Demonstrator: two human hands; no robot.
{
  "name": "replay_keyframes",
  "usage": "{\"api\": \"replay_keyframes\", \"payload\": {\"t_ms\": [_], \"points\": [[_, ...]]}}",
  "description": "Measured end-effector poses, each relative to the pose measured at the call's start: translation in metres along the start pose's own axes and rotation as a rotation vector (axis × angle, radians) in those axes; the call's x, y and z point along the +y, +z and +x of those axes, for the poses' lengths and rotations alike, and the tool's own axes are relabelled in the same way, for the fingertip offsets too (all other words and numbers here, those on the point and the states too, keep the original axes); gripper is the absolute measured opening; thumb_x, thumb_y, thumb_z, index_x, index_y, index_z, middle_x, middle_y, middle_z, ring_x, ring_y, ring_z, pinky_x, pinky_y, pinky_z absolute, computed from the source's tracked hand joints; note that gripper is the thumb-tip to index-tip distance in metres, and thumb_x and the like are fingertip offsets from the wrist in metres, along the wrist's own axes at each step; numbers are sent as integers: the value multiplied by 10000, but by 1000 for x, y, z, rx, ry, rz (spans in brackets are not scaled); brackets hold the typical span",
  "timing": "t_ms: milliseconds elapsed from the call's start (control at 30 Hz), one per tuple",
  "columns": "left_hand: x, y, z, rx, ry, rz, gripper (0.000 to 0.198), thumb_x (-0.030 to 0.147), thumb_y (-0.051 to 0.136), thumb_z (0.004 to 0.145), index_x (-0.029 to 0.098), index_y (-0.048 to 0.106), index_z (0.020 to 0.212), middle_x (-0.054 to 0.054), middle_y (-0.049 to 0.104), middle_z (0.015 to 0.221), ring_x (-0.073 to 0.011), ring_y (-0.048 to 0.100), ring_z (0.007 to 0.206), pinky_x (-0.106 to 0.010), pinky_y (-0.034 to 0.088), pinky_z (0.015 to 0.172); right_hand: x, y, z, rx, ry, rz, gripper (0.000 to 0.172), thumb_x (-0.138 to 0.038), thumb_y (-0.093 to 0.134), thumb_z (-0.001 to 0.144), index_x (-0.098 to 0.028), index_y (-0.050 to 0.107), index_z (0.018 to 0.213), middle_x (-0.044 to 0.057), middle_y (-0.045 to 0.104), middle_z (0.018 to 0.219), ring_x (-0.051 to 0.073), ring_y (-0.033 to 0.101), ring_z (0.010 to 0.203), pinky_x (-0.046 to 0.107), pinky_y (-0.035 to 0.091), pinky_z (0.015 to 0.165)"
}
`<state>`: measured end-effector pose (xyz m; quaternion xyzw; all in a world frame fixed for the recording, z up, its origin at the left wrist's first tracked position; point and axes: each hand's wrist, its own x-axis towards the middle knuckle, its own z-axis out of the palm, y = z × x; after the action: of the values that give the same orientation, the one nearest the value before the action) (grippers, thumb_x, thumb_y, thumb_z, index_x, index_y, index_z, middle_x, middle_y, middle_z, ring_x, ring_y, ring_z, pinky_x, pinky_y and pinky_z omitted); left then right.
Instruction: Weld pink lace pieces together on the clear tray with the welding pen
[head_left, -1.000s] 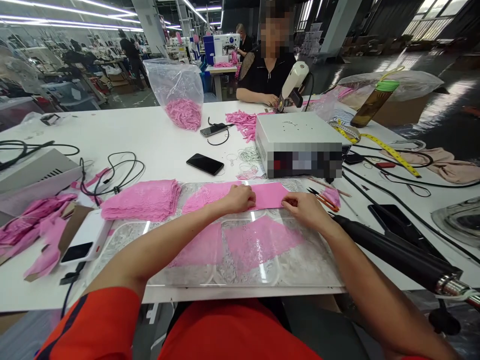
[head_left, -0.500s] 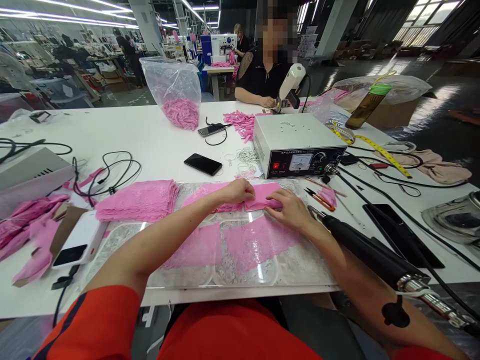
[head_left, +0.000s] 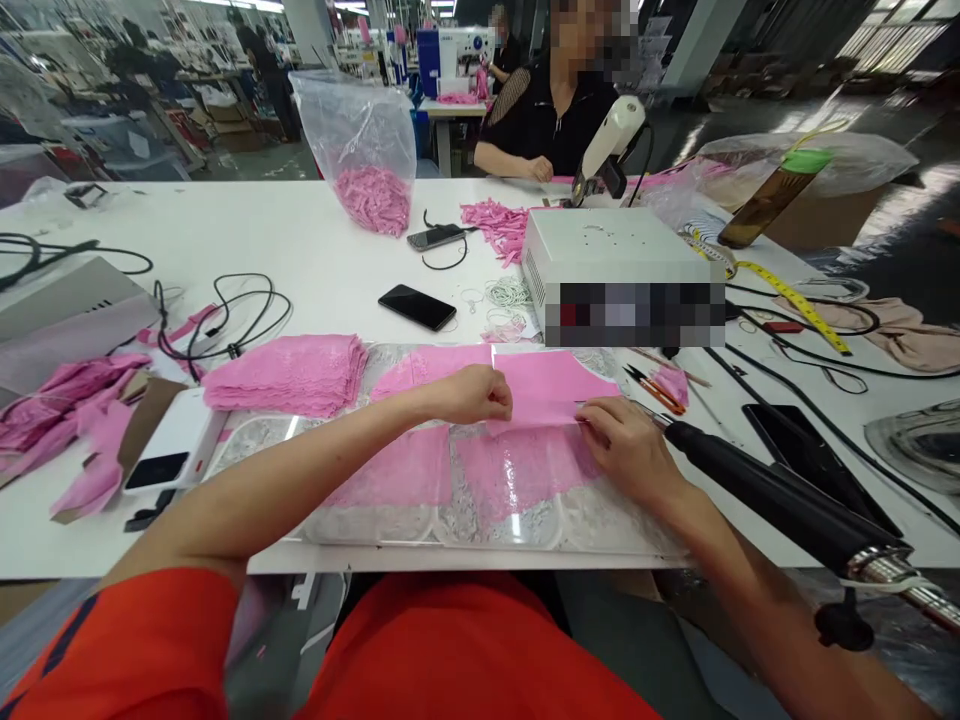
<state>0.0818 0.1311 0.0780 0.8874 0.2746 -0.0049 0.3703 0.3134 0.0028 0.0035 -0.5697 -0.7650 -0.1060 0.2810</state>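
Pink panel [head_left: 551, 380] touches fingers [head_left: 602, 409]; bag [head_left: 358, 118] holds, seemingly, strips [head_left: 373, 198].

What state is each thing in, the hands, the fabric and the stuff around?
Left hand: fingers closed at left edge of pink piece
Right hand: pinching near its lower right
Pink piece: spread out
Fabric stack: layered, lying flat
Plastic bag: upright, partly filled
Center phone: flat, screen dark
Green-capped bottle: tilted

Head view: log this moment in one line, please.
left hand: holding smooth pink fabric piece; right hand: pinching its near edge; nearby: layered pink lace fabric stack
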Motion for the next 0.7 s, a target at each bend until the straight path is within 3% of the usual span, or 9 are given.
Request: {"api": "replay_keyframes", "payload": {"t_ms": [133, 300, 700], "points": [[6, 29, -30, -49, 18, -34, 153, 162, 637, 798, 138, 679, 653, -14, 640, 780, -103, 565, 668, -204, 427, 629, -14, -14, -28, -1, -137, -6, 184, -62, 509, 874, -173, 647, 924, 78, 678, 894, 205, 612, 855, 341, 492, 767], [12, 52, -44, -59, 47, -26, 171, 98, 630, 800, 141, 679, 642, -2, 612, 752, -100, 547, 677, -205, 419, 663, -21, -21, -45, -37, -155, -2, 206, -50, 526, 870, -173, 645, 985, 76, 676, 903, 211, 615, 875, 351, 502, 776], [11, 63, -48, 4, 89, 114, 187, 67, 574, 809, 150, 666, 669, -16, 637, 780, -137, 578, 753, -248, 434, 760, -16, -21, -62, -42, 24, 212, 406, -54, 493, 842, -224, 617, 1189, 80, 668, 1092, 223, 629, 1043, 401, 549, 906]]}}
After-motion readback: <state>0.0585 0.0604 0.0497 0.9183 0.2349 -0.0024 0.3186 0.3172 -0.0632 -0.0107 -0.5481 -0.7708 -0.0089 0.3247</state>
